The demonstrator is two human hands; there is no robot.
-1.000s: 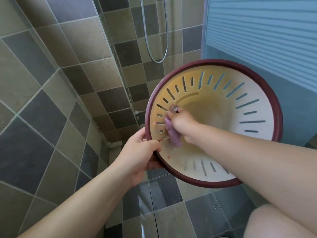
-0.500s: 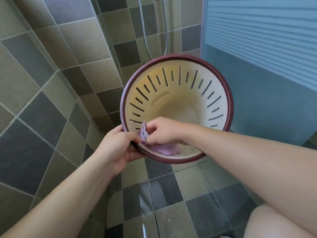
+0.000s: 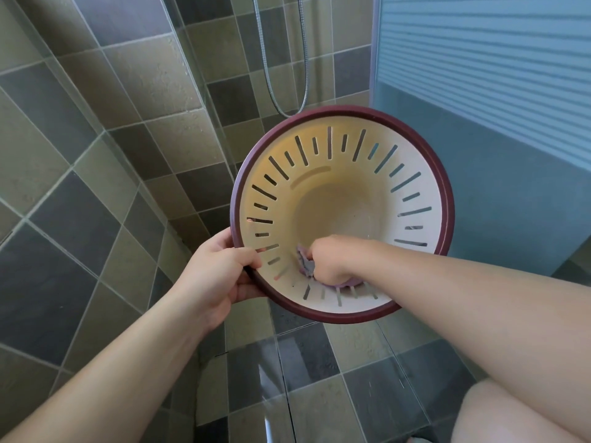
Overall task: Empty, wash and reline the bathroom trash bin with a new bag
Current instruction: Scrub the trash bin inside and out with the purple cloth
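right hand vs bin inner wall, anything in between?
Yes, in the head view: a purple cloth sits between the right hand and the lower inner wall of the bin. The left hand grips the rim.

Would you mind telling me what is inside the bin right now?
Inside the bin, the right hand grips a purple cloth against the lower wall. Most of the cloth is covered by the hand; no bag or trash shows.

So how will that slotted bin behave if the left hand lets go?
The bin probably is light: the left hand alone holds its rim. Its shape looks stiff. Being round, it may roll; the right hand only presses a cloth inside.
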